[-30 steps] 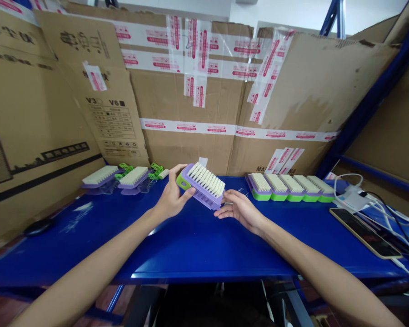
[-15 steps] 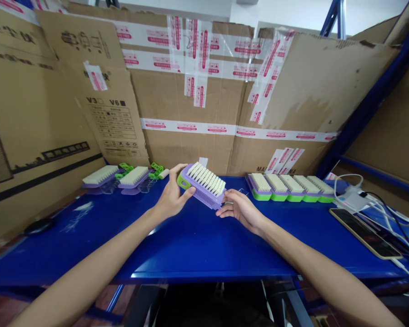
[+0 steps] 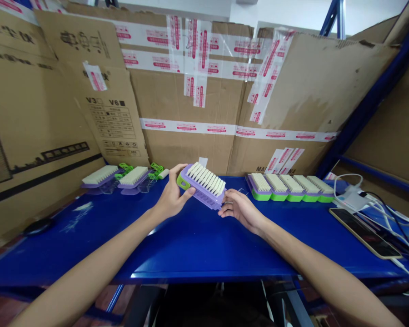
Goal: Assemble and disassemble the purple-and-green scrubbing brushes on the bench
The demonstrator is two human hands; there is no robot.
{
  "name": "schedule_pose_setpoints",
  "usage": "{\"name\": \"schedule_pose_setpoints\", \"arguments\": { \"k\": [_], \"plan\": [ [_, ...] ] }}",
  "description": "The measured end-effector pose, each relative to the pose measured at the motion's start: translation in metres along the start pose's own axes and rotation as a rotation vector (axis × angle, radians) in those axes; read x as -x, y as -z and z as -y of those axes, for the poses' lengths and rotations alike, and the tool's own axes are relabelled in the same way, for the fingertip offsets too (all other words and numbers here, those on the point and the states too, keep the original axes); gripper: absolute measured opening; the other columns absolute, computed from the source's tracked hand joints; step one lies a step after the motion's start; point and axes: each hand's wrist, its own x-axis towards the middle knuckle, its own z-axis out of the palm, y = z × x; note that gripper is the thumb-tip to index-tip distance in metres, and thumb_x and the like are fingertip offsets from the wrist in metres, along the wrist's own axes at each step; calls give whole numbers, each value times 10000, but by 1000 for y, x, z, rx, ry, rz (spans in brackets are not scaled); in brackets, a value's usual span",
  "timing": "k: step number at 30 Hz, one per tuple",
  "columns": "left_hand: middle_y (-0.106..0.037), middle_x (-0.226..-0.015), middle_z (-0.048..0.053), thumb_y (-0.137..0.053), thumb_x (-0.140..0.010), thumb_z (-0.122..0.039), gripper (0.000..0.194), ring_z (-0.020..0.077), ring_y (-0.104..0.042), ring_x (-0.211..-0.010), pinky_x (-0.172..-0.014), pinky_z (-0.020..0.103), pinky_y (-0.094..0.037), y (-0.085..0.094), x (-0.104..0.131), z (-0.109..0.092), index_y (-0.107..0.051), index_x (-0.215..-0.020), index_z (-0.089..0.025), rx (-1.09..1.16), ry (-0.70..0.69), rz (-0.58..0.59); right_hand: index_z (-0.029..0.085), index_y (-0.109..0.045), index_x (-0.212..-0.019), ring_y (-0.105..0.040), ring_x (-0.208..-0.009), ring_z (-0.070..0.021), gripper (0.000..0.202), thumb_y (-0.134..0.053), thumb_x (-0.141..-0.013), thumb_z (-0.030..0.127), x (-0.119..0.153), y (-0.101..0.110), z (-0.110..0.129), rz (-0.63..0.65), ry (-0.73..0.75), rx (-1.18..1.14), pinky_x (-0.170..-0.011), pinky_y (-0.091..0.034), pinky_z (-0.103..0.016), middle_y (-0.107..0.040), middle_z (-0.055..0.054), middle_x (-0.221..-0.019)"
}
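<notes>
Above the middle of the blue table, a purple brush (image 3: 207,178) with pale bristles and a green part at its left end is held tilted, bristles up. My left hand (image 3: 172,194) grips its green end, the thumb along the near side. At the brush's right end, my right hand (image 3: 240,206) has its bent fingers closed on the purple edge; the fingertips are partly hidden. To the left lie two purple pieces with pale bristles, the nearer one (image 3: 133,177) beside green and clear plastic parts (image 3: 156,170).
A row of several green-and-purple brushes (image 3: 278,184) stands at the back right of the blue table (image 3: 204,254). Right of it are a phone (image 3: 364,232) and a white charger (image 3: 350,198) with cables. Taped cardboard (image 3: 191,109) walls the back. A black object (image 3: 38,226) lies at left.
Almost nothing differs. The fingers of my right hand have shifted very slightly at the brush's right end; the brush and my left hand stay in place.
</notes>
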Motion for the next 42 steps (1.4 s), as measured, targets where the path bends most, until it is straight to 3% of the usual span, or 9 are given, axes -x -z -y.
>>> {"name": "schedule_pose_setpoints", "arguments": {
  "k": [31,42],
  "plan": [
    [-601,-1540,177,-689,-1023,-781,855,364,-679,-1376,-1137,600,-607,4,0,3,-368,-1648,-294,-52,-74,-32,235,-629,-1016,-803,-737,-182,313,-855,-948,440,0,1,-1,14,16,-3,-696,-643,-303,-795,-24,-944],
    [-627,-1515,164,-795,-945,-795,928,355,-696,-1349,-1099,558,-633,2,-1,1,-440,-1640,-294,-5,-48,-30,224,-646,-1035,-824,-759,-200,317,-861,-975,450,-3,3,-3,5,20,-21,-730,-679,-328,-811,-47,-936]
  ]
}}
